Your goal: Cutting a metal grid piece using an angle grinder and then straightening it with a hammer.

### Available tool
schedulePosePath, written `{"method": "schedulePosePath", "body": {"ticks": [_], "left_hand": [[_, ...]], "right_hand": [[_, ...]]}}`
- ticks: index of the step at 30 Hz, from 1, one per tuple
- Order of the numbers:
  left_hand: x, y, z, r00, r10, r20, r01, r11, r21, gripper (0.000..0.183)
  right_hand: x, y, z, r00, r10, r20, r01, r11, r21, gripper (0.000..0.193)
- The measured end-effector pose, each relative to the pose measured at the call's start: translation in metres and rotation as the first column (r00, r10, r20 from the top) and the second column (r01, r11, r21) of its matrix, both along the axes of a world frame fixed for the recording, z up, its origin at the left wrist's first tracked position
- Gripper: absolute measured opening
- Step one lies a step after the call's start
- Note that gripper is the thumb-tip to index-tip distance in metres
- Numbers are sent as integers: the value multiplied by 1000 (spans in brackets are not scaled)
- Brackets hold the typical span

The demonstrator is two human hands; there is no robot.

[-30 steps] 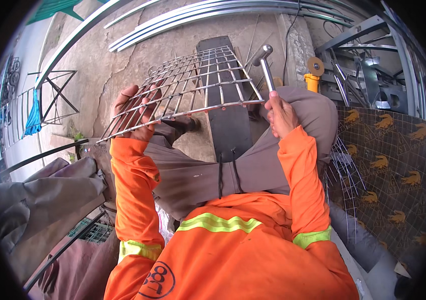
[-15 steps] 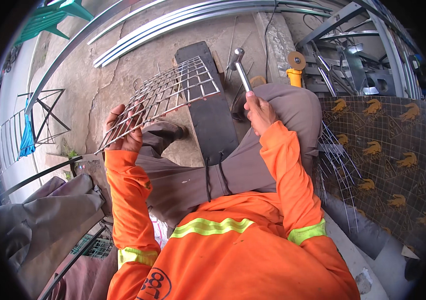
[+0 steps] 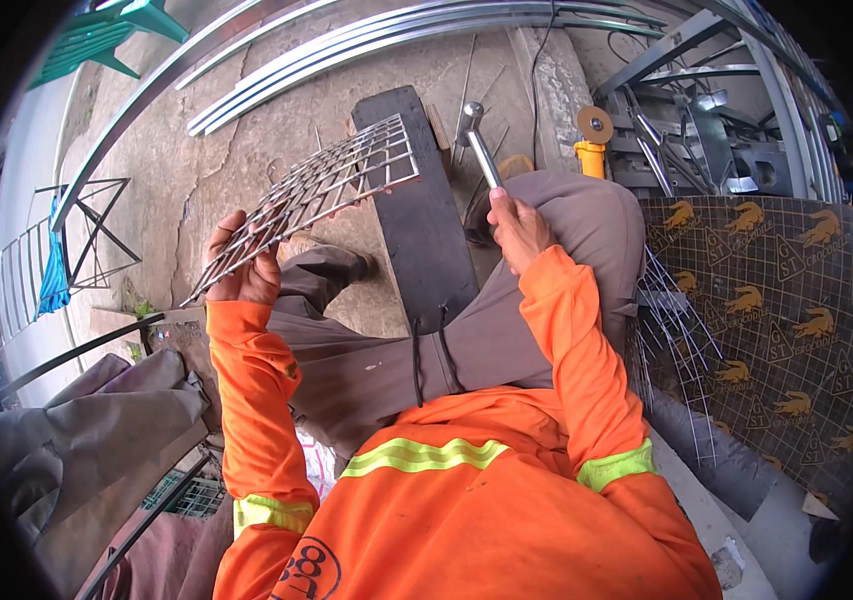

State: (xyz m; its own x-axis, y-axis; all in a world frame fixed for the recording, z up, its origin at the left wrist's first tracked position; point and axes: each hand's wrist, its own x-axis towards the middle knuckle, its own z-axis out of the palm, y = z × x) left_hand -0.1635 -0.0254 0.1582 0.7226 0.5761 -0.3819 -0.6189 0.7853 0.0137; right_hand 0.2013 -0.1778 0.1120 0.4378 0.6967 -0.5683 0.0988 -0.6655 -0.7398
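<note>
My left hand (image 3: 246,262) is closed on the near left end of a metal wire grid (image 3: 318,186), its fingers showing through the bars. The grid tilts, and its far right end lies over a long dark block (image 3: 424,240) between my legs; whether it touches the block I cannot tell. In my right hand (image 3: 520,228) is a hammer (image 3: 484,158) with a shiny metal shaft, gripped low on the handle above my right knee. Its rounded head points up and away, to the right of the block and apart from the grid.
Long metal profiles (image 3: 346,62) lie across the floor ahead. A yellow angle grinder (image 3: 591,155) with a brown disc stands beyond my right knee. Thin wire rods (image 3: 681,340) lie beside a dark patterned board (image 3: 776,300) on the right. Grey cloth (image 3: 106,420) hangs at the left.
The wire grid has shifted slightly left and its tilt has changed, along with my left hand. The hammer has dipped a little and leans slightly more to the left.
</note>
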Motion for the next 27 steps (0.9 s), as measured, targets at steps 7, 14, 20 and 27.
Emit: {"method": "schedulePosePath", "body": {"ticks": [7,14,20,27], "left_hand": [[21,-11,23,988,60,-142,-52,997,56,38],[29,12,-37,637,52,-769,294,906,304,46],[48,9,-137,406,26,-913,191,975,113,42],[54,14,-159,313,210,-926,211,935,284,50]], "right_hand": [[-1,1,4,999,-13,-41,13,1000,8,57],[-3,1,15,996,-52,-72,54,998,30,60],[-25,31,31,998,-37,-47,43,990,136,58],[-56,87,30,991,14,-131,75,757,650,43]]}}
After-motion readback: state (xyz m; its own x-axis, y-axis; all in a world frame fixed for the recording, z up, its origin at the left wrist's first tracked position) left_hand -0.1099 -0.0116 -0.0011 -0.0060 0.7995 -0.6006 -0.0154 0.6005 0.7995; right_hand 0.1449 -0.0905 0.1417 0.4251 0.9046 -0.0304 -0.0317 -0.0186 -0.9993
